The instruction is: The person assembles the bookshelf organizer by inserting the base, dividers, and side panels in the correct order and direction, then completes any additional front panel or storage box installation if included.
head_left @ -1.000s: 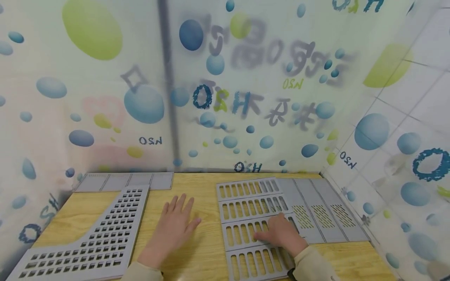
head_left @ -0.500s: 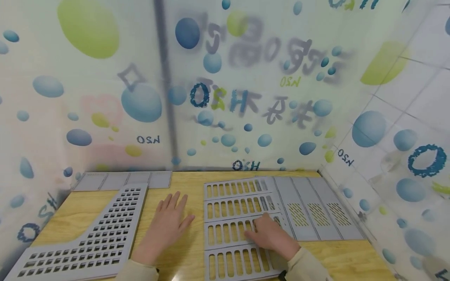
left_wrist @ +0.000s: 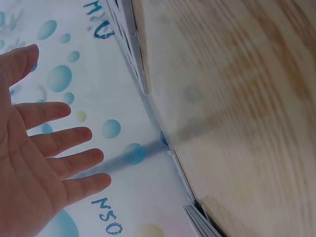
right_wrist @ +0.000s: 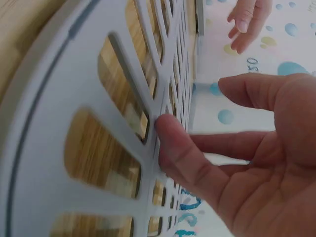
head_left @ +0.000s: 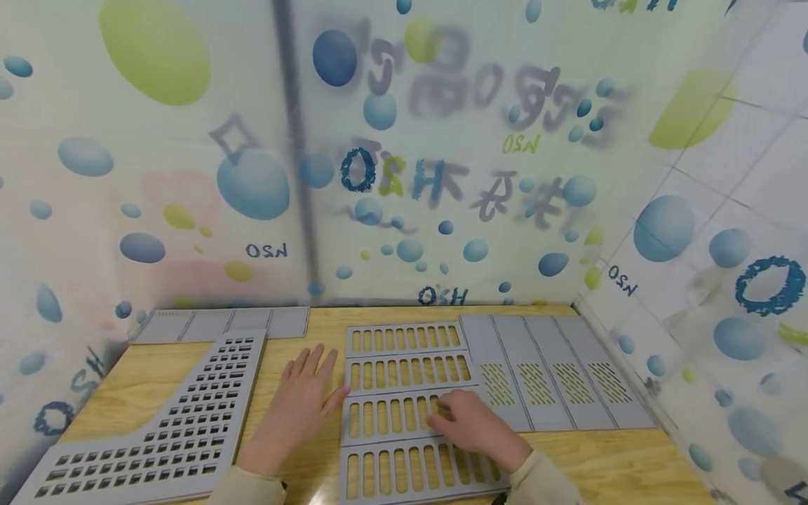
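My right hand [head_left: 470, 424] rests on a grey slotted panel [head_left: 385, 441] with rows of long openings, its fingers bent a little. In the right wrist view, fingertips [right_wrist: 170, 131] of that hand touch the bars between the slots, and the thumb stands clear. To the left, my left hand [head_left: 297, 403] is spread over the wooden table [head_left: 600, 463], its thumb tip right at the slotted panel's left edge. The left wrist view shows this hand [left_wrist: 29, 163] with straight fingers and nothing in it. Against the slotted panel's right side lies a grey panel [head_left: 511, 344] with slanted perforations.
An angled grey grid panel [head_left: 243, 393] with small square holes lies at the left. Behind it, a flat grey strip panel [head_left: 287, 322] runs along the table's back edge. A patterned curtain [head_left: 391, 266] with blue and green drops closes off the back and sides.
The slotted panel has slid left under my right hand, off the perforated panel, whose leftmost section now shows. The left hand has barely moved.
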The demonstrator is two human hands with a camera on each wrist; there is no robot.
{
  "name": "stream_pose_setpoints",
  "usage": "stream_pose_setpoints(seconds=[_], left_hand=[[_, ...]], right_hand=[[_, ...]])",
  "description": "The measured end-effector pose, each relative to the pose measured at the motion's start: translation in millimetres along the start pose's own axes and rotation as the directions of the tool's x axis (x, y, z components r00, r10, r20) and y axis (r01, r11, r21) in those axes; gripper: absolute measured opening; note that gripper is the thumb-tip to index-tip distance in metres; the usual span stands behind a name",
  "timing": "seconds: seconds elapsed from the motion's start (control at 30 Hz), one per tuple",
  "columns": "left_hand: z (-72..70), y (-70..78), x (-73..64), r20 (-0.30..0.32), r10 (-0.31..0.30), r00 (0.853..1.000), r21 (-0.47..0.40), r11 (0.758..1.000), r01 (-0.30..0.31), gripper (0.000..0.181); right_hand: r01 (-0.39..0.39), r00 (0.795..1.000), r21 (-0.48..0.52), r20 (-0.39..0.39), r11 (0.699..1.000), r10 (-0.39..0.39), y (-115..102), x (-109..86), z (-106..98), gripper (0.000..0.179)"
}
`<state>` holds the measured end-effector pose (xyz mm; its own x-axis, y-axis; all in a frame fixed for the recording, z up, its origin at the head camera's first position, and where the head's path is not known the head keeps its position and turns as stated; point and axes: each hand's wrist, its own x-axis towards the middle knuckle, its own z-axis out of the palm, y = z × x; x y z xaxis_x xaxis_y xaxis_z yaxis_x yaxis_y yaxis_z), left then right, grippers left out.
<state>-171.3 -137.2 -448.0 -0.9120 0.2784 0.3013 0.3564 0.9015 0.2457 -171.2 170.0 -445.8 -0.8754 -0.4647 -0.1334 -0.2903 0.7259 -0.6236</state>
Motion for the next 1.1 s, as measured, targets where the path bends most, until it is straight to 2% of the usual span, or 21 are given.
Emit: stream_pose_setpoints(seconds=[0.07,0.13,0.23,0.37,0.47,0.57,0.7,0.9,1.03,1.1], left_hand=[[0.0,0.0,-0.1,0.001,0.0,1.0,0.001,1.0,0.0,0.063],[0.1,-0.3,-0.5,0.001,0.0,1.0,0.003,1.0,0.0,0.063],[0.0,-1.1,-2.0,0.006,0.0,1.0,0.008,1.0,0.0,0.062],[-1.7,-5.6,-6.6,0.027,-0.014,1.0,0.023,1.0,0.014,0.061],[-6.3,-13.0,-11.6,0.04,-0.025,0.999,0.037,0.999,0.023,0.061],[-13.9,-23.6,-16.8,0.045,-0.029,0.999,0.062,0.998,0.027,0.062],[-24.2,-40.3,-23.6,0.059,-0.045,0.997,0.099,0.994,0.039,0.063],[-33.8,-69.0,-34.1,0.089,-0.07,0.994,0.165,0.985,0.054,0.064],[-39.8,-87.7,-38.8,0.136,-0.116,0.984,0.19,0.978,0.089,0.063],[-42.2,-97.2,-40.6,0.155,-0.135,0.979,0.197,0.975,0.103,0.063]], right_hand=[[0.008,1.0,0.009,0.001,1.0,-0.008,4.4,-2.4,-2.2,0.025],[0.008,1.0,0.009,-0.011,1.0,-0.008,8.8,-4.7,-6.1,0.025],[0.005,0.997,-0.012,-0.08,1.0,-0.006,15.3,-6.3,-13.7,0.023],[-0.095,0.975,-0.124,-0.212,0.988,0.067,24.8,-6.3,-23.7,0.021],[-0.189,0.958,-0.19,-0.25,0.963,0.139,32.2,-6.1,-27.4,0.027],[-0.215,0.957,-0.193,-0.239,0.957,0.167,38.1,-5.6,-27.1,0.03],[-0.204,0.956,-0.194,-0.249,0.96,0.153,42.6,-4.3,-24.1,0.031],[-0.231,0.94,-0.188,-0.296,0.955,0.169,44.2,-0.4,-19.8,0.032],[-0.253,0.929,-0.185,-0.32,0.949,0.185,42.7,2.9,-17.8,0.035],[-0.272,0.929,-0.186,-0.307,0.944,0.207,41.7,5.7,-17.2,0.039]])
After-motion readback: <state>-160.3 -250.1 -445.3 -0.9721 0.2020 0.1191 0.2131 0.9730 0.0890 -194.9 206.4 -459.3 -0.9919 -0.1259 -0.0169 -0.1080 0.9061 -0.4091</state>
